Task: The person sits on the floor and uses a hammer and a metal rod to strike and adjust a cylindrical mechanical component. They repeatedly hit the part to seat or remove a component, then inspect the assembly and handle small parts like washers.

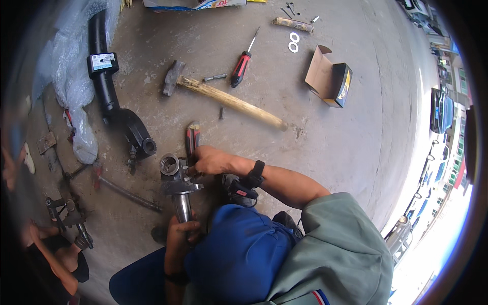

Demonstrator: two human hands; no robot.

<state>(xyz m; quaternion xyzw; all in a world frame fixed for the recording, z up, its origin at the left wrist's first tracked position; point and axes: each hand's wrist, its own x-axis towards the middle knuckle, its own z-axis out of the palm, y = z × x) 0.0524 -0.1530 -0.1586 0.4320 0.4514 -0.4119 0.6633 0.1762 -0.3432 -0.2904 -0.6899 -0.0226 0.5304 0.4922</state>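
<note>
A steel steering knuckle (179, 187), with a round bored eye at its top and a flange below, stands upright in front of me. My left hand (183, 231) is closed around its smooth shaft, under the flange. Beside the eye, my right hand (211, 161) has its fingers closed at the lower part of a red-and-black handled tool (192, 137). The working end of that tool is hidden by the hand and the knuckle.
Ahead lie a wooden-handled hammer (231, 101), a screwdriver (241, 68), loose bolts (215, 78), white washers (293, 47) and an opened box (325, 76). A black axle beam (107, 86) and plastic wrap (76, 86) are at left. Another person (56, 259) sits lower left.
</note>
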